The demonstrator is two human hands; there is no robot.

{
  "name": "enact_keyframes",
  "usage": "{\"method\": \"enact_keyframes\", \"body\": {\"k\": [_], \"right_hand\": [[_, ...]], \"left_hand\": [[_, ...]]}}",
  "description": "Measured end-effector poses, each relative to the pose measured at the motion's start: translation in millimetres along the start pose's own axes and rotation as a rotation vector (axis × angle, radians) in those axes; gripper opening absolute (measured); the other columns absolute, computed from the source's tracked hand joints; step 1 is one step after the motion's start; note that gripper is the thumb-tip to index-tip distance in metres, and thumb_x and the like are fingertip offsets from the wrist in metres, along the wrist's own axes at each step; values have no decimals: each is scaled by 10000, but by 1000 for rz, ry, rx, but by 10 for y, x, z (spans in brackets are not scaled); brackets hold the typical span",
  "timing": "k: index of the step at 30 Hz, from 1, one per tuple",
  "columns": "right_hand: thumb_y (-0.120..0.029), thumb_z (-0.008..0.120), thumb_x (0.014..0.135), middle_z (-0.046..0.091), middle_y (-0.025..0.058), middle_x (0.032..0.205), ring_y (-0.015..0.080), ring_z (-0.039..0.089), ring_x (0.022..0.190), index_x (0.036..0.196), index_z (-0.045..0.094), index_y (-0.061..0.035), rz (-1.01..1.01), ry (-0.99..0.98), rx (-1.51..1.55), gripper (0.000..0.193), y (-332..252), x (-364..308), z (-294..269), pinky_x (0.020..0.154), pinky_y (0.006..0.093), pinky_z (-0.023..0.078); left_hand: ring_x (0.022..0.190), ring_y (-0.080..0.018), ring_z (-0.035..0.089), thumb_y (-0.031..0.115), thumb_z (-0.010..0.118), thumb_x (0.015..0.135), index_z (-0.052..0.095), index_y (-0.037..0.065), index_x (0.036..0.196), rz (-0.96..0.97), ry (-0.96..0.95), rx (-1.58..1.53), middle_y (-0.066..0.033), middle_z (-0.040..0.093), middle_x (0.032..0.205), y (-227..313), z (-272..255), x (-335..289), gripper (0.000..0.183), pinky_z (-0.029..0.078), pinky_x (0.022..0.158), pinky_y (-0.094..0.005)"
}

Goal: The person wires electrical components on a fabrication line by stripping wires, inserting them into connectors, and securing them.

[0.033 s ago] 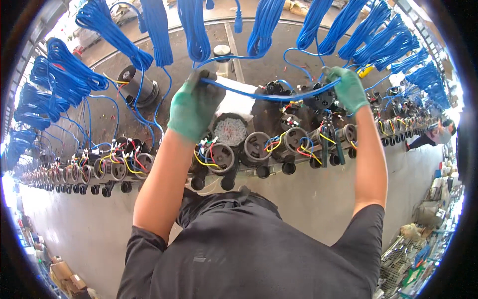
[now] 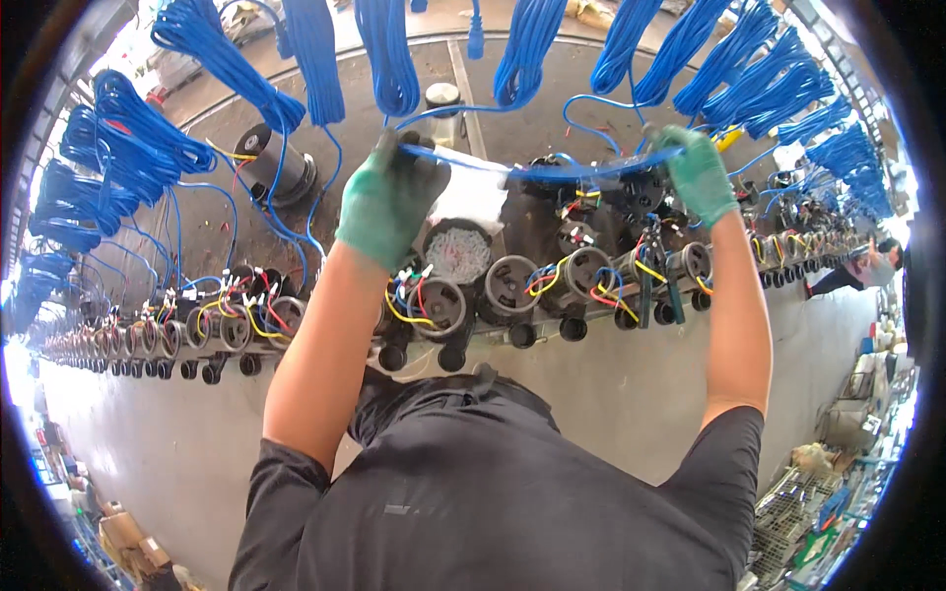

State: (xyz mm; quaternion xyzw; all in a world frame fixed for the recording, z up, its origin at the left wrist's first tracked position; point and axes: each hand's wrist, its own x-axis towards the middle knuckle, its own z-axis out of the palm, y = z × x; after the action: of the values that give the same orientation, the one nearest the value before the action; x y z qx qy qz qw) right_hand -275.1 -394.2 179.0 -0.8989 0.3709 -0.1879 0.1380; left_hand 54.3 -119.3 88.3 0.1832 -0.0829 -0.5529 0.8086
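A blue cable [image 2: 579, 174] stretches above the bench between my two gloved hands, smeared by motion in the middle. My left hand [image 2: 387, 202], in a green glove with a dark palm, is closed around one end of this stretch. The other end is gripped by my right hand [image 2: 702, 179], gloved alike, with its fingers closed. Below the cable stands a round dark container [image 2: 458, 254] filled with small whitish pieces. Next to it, a round motor housing [image 2: 436, 308] has yellow, red and blue wires sticking out.
Coiled blue cables [image 2: 532, 49] hang in a row along the far side. Many housings line the near edge of the bench [image 2: 394, 69]. Dark-handled pliers [image 2: 647, 281] rest among them. A larger motor [image 2: 279, 172] stands at the left. Another person [image 2: 867, 268] is far right.
The cable between my hands has risen and sags less, now looking blurred. Both hands have shifted very slightly to the right and still hold it.
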Motion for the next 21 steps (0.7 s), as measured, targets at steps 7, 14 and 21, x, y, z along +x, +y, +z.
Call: {"method": "enact_keyframes", "body": {"k": [7,14,21], "right_hand": [[-468,746,1030,726,18,739,73,629,579,997,795,-60,79,-39,775,413,-877,-176,53,540,247,492],[-554,737,1012,693,16,654,96,618,491,889,764,-69,459,-413,1152,501,-1421,-330,533,433,225,429],[-475,687,1072,684,-12,748,90,619,535,1156,698,-73,648,-536,1604,411,-1339,-751,1200,459,203,458]], "left_hand": [[1348,-345,626,498,434,1157,633,13,1400,37,-57,237,-199,681,1409,-348,150,-99,578,482,1147,-540],[1543,-347,409,426,1042,660,313,51,1682,355,-620,1456,-199,403,1666,-644,241,-603,1310,359,1267,-480],[1435,-340,531,335,962,796,477,35,1578,348,-542,1482,-179,529,1544,-710,71,-1095,968,448,1192,-474]]}}
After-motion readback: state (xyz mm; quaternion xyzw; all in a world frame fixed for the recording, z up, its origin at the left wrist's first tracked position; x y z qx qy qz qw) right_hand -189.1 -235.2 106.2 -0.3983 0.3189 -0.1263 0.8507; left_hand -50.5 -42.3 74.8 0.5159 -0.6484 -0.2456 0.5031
